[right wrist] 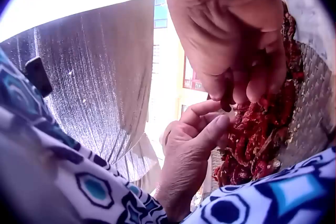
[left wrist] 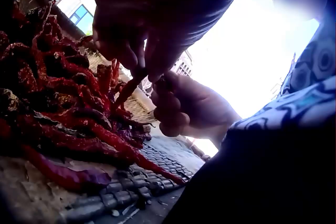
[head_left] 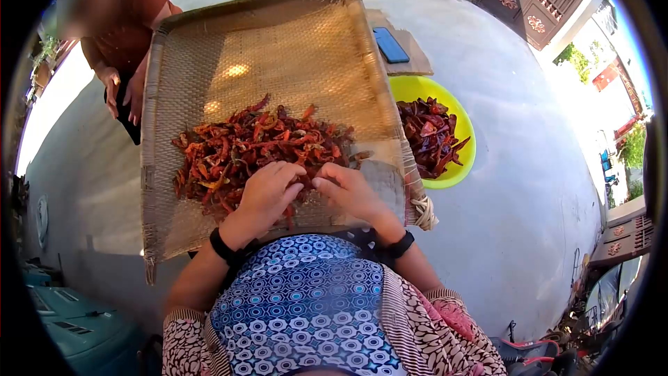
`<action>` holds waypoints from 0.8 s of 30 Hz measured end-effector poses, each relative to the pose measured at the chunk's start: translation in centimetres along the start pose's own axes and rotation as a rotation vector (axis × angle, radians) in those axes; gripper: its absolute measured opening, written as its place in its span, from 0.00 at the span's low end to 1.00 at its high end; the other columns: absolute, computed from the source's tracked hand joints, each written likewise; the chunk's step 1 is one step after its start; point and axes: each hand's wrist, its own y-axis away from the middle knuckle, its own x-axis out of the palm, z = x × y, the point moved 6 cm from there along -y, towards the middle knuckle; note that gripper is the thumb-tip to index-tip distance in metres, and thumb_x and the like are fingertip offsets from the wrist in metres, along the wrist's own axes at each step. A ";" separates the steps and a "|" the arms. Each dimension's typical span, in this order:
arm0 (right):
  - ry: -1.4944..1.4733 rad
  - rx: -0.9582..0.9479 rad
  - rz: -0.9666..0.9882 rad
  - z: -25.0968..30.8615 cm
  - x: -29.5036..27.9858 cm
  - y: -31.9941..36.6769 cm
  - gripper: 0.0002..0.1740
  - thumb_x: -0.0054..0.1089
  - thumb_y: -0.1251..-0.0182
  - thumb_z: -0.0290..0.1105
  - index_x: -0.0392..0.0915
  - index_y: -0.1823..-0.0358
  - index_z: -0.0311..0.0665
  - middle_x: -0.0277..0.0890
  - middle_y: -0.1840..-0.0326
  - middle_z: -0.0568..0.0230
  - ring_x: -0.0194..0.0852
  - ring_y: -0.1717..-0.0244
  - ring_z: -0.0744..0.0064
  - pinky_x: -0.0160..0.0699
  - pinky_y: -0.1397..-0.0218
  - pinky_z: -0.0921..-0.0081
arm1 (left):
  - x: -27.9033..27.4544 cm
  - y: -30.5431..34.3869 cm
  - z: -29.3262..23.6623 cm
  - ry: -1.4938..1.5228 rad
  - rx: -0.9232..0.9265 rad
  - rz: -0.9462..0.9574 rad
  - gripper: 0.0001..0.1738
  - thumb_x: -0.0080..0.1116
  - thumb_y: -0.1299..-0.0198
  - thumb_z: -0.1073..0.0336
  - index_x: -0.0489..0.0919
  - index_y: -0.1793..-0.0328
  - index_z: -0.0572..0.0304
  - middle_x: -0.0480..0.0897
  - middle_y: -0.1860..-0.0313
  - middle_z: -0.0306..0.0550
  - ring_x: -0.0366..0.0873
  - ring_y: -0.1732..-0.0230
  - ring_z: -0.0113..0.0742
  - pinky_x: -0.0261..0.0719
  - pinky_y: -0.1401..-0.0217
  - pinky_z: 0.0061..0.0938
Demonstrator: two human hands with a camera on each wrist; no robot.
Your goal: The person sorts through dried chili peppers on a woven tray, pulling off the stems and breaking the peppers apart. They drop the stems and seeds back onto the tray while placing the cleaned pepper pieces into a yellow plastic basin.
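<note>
My left hand [head_left: 268,195] and right hand [head_left: 353,198] meet fingertip to fingertip over the near edge of a heap of dried red chili peppers [head_left: 236,146]. In the left wrist view, the left hand [left wrist: 163,14] pinches a chili pepper [left wrist: 128,91] that hangs down from its fingertips. Beside it the curled fingers of the right hand [left wrist: 194,106] close at the pepper's upper end. The right wrist view shows a dark red bit of pepper [right wrist: 227,97] between the right hand's fingertips, close to the left thumb.
The heap lies on a large woven tray [head_left: 278,42] with a raised rim. Right of it, a yellow-green basin [head_left: 465,132] holds dark red chili peppers. A blue phone [head_left: 390,45] lies on a board [head_left: 417,59]. Another person [head_left: 132,35] is at the tray's left side.
</note>
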 end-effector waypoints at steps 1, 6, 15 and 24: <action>-0.029 0.041 -0.013 -0.1 -0.4 0.3 0.13 0.57 0.26 0.40 0.73 0.63 0.36 0.73 0.75 0.70 0.70 0.75 0.83 0.71 0.70 0.80 | -0.1 0.3 0.5 0.042 -0.066 -0.019 0.10 0.62 0.40 0.73 0.79 0.52 0.59 0.78 0.62 0.45 0.77 0.62 0.39 0.75 0.61 0.31; -0.230 -0.038 -0.218 -2.0 -5.3 1.0 0.13 0.56 0.26 0.40 0.74 0.59 0.36 0.74 0.73 0.72 0.71 0.75 0.84 0.71 0.70 0.83 | -0.8 0.5 2.6 0.483 -0.350 -0.081 0.10 0.52 0.29 0.71 0.75 0.45 0.63 0.80 0.58 0.40 0.77 0.57 0.25 0.77 0.56 0.23; -0.667 -0.009 -0.370 -2.2 -8.2 2.3 0.15 0.52 0.24 0.41 0.74 0.45 0.41 0.77 0.66 0.70 0.69 0.76 0.81 0.70 0.73 0.80 | -0.6 1.2 3.6 0.621 -0.413 -0.128 0.08 0.57 0.32 0.71 0.76 0.48 0.63 0.79 0.58 0.37 0.76 0.58 0.20 0.75 0.56 0.18; -0.164 -0.002 -0.039 -0.9 -1.0 0.0 0.08 0.58 0.28 0.34 0.76 0.57 0.37 0.78 0.68 0.69 0.74 0.74 0.84 0.73 0.71 0.84 | -1.6 1.3 1.0 0.256 -0.277 -0.045 0.13 0.61 0.38 0.71 0.79 0.46 0.59 0.76 0.62 0.42 0.77 0.62 0.31 0.76 0.59 0.24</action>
